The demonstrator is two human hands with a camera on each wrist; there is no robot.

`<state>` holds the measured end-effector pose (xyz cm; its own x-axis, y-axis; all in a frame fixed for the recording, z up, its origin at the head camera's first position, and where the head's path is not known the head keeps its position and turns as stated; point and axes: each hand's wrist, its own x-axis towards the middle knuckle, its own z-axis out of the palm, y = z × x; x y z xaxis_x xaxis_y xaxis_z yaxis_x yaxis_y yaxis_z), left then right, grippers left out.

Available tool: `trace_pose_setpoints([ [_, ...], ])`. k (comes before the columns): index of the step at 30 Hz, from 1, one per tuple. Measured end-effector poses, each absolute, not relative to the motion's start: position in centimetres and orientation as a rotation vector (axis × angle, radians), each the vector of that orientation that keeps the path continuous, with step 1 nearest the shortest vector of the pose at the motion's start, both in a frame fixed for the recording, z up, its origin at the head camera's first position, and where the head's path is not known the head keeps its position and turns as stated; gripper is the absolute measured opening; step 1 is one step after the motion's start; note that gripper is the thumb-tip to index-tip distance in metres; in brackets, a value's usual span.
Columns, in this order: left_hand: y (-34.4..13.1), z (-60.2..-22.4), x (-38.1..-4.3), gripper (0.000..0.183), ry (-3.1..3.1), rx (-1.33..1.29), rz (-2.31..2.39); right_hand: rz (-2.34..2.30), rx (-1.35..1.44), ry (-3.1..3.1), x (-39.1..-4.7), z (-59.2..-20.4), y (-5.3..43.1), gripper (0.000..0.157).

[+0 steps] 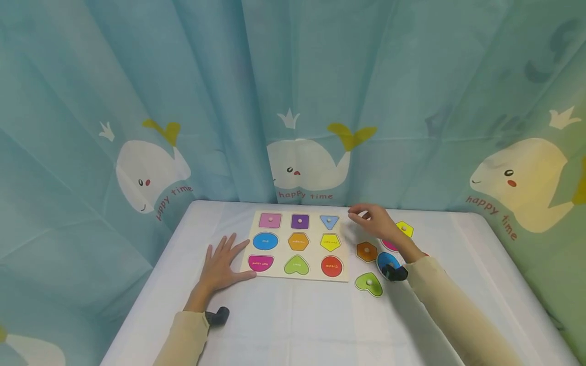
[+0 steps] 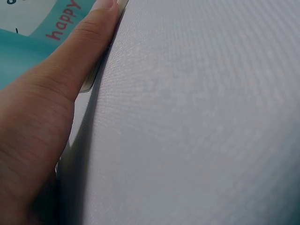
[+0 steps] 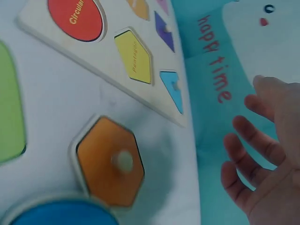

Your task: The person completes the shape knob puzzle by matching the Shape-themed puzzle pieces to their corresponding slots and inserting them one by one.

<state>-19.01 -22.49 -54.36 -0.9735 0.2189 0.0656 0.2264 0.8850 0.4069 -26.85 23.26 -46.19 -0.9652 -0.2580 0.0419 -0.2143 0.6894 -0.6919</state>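
Note:
The wooden shape puzzle board lies flat, with knobbed pieces in its far row: a pink rectangle, a purple square and a light blue triangle. My left hand spreads its fingers at the board's left edge, thumb along the near corner. Just off the far right corner hovers my right hand, fingers loosely bent and nothing between them. Nearest to it on the table is an orange hexagon piece with a pale knob.
Right of the board lie a green heart, a blue oval, a yellow pentagon and a magenta piece, partly hidden by the right arm. A patterned curtain hangs behind the white table.

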Motion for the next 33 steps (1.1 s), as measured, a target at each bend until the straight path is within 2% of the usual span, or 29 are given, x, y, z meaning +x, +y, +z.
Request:
trace_pose_setpoints([
  [6,-22.5,-54.1,-19.1,0.098,-3.039,-0.359,-0.648,-1.14,-0.439,2.882,-23.9,-45.7,26.3,0.031],
  [18,-22.6,-54.5,-19.3,0.098,-3.043,-0.366,-0.645,-1.167,-0.246,2.916,-18.2,-48.0,30.2,0.035],
  [27,-22.8,-54.9,-19.5,0.098,-3.045,-0.369,-0.633,-1.157,-0.102,2.942,-15.5,-50.6,31.2,0.037],
  [33,-22.8,-55.0,-19.4,0.098,-3.031,-0.367,-0.637,-1.186,-0.09,2.978,-15.0,-52.1,30.9,0.037],
])
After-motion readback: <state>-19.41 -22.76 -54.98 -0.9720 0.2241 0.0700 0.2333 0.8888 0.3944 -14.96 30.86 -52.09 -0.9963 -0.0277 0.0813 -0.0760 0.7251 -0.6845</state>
